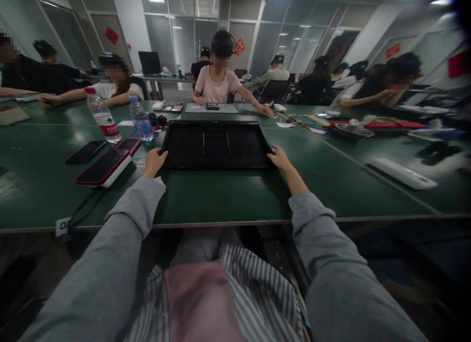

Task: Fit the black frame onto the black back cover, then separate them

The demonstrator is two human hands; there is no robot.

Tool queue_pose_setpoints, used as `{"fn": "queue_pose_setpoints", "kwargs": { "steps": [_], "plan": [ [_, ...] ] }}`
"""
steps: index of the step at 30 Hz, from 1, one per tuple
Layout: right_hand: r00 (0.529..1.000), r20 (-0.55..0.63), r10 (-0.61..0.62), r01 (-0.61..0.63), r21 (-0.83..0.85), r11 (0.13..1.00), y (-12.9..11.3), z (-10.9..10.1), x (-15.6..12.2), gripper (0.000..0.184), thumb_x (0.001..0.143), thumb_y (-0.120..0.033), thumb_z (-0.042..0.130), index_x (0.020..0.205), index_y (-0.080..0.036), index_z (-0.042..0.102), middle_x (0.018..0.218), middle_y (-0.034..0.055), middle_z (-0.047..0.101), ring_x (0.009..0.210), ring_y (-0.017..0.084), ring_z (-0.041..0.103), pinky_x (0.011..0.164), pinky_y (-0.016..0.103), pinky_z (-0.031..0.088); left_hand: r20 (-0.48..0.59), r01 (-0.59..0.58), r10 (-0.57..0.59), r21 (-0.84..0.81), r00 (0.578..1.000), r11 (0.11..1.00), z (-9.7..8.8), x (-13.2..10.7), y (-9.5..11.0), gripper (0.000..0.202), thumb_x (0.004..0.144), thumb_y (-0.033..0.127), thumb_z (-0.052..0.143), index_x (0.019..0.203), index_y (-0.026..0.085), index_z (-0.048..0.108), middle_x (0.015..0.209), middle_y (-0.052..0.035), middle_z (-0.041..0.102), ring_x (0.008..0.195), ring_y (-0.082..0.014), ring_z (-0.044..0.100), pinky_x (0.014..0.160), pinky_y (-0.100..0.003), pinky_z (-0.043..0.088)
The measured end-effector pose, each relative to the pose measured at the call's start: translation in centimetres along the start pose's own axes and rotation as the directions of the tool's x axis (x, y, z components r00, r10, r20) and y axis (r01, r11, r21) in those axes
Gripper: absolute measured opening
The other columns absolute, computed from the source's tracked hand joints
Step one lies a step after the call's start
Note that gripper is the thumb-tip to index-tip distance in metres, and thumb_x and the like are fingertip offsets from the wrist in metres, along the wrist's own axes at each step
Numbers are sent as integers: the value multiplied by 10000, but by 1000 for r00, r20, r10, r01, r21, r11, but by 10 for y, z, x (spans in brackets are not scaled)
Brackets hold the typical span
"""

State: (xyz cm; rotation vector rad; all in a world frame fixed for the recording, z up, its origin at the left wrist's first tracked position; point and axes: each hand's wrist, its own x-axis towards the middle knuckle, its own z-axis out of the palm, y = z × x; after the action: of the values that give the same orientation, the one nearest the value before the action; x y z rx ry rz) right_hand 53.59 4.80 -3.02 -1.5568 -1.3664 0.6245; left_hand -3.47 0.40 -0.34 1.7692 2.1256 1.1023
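A black rectangular tray [216, 128] with inner dividers lies on the green table [228, 195] straight ahead of me. My left hand [153, 161] grips its near left corner, fingers curled over the rim. My right hand [280, 157] holds the near right corner the same way. Both arms wear grey sleeves. The inside of the tray looks dark and I cannot tell what it holds.
Left of the tray lie a red-edged phone on a white block [105, 168], two more phones [85, 151] and two water bottles [103, 117]. A white bar [403, 173] lies at the right. Several people sit around the table, one directly opposite in a pink shirt [218, 84].
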Motion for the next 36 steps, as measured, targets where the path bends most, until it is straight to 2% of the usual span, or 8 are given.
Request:
{"fn": "queue_pose_setpoints", "kwargs": {
  "steps": [4,7,12,17,24,27,32,36],
  "plan": [
    [999,5,41,-40,-70,997,-3,-5,-4,897,805,-291,679,1651,-144,423,1270,173,734,1084,341,751,1017,565,622,4,54,-53,-41,999,998,1,6,-5,453,998,445,635,1266,106,770,1291,-203,783,1247,-334,720,1090,-392,525],
    [999,-8,40,-41,-97,994,-4,-5,-8,816,830,-295,640,1613,-137,473,1203,156,747,1064,324,746,1035,583,609,-10,71,-72,-58,997,996,0,6,-4,458,1004,475,642,1249,104,754,1302,-211,775,1261,-330,711,1103,-389,509],
    [996,-51,-77,68,-160,985,-12,-7,-14,684,837,-336,654,1496,-162,593,1089,126,749,1061,331,734,1107,648,548,24,117,-116,-28,993,993,-1,3,2,469,993,478,677,1293,117,690,1337,-214,752,1298,-339,690,1098,-402,502],
    [976,-49,-214,194,-266,944,-36,-8,-31,627,879,-384,684,1475,-202,617,1210,145,734,1229,353,684,1177,632,496,47,119,-118,-10,992,993,1,2,3,476,995,460,674,1326,119,641,1354,-228,737,1300,-354,686,1088,-420,503],
    [967,-50,-251,228,-275,934,-50,-5,-43,618,898,-350,661,1497,-208,612,1270,143,732,1242,346,674,1182,614,503,28,110,-109,-34,994,993,0,-3,7,421,1000,501,665,1245,159,646,1314,-224,747,1303,-375,680,1098,-454,494],
    [981,-21,-194,185,-212,960,-47,-6,-39,673,856,-305,675,1519,-213,603,1288,137,737,1228,352,688,1157,625,531,37,127,-125,-47,991,991,-1,-2,7,425,998,506,664,1240,158,640,1309,-222,745,1292,-368,682,1096,-451,495],
    [998,43,48,-46,-40,998,-40,-20,-34,700,823,-265,692,1517,-211,616,1277,135,769,1154,351,738,1062,580,610,74,132,-127,-62,989,989,-2,3,1,438,963,471,717,1250,151,630,1334,-211,726,1273,-352,685,1074,-423,512],
    [992,99,78,-88,99,991,-35,-28,-30,607,810,-278,722,1414,-234,679,1283,108,787,1145,327,756,1053,554,623,99,109,-104,-55,990,992,-1,4,-3,426,961,480,726,1222,156,641,1307,-192,733,1252,-340,692,1075,-413,508]
  ]
}}
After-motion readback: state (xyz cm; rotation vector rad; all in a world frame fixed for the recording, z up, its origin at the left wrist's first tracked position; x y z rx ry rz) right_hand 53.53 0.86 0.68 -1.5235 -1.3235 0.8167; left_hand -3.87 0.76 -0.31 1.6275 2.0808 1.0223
